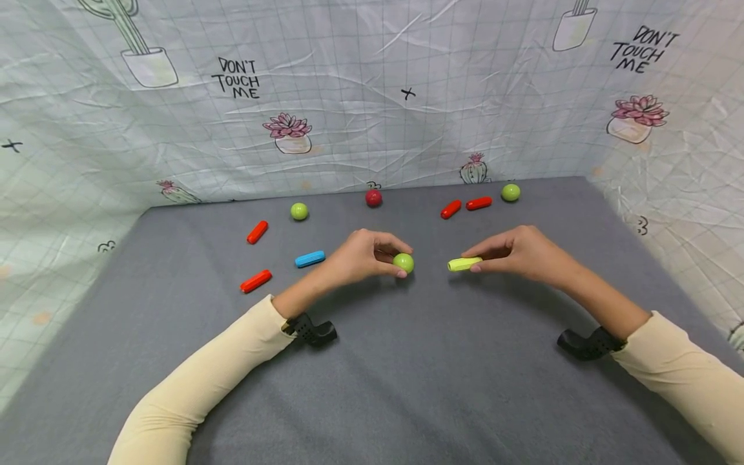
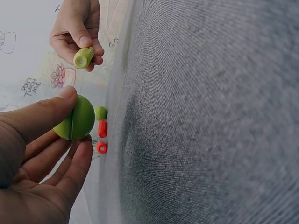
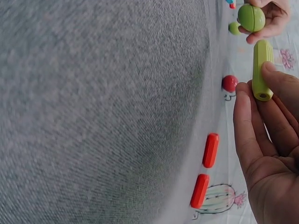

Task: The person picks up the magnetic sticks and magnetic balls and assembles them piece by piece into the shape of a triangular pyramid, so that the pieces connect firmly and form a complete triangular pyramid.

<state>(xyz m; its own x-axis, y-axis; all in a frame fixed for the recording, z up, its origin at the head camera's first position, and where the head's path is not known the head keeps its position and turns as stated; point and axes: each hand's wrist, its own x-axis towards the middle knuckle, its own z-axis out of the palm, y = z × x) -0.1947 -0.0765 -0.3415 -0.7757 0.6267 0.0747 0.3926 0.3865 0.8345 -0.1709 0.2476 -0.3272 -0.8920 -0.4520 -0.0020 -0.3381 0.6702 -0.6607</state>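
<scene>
My left hand [image 1: 366, 257] pinches a green ball [image 1: 403, 263] between thumb and fingers, held above the grey table. A seam line runs across this ball [image 2: 80, 119] in the left wrist view. To its right, my right hand [image 1: 517, 255] pinches a yellow-green ribbed stick [image 1: 464, 264] near one end, its other end pointing toward the ball. The right wrist view shows a small hole in the near end of the stick [image 3: 263, 74]. Ball and stick are apart, with a gap between them.
On the grey table [image 1: 407, 387] lie a blue stick [image 1: 310, 259], red sticks [image 1: 258, 232] [image 1: 256, 281] at left, and red sticks [image 1: 451, 208] [image 1: 479, 203] at back right. Green balls [image 1: 299, 211] [image 1: 511, 192] and a red ball [image 1: 374, 197] sit near the printed cloth [image 1: 360, 129].
</scene>
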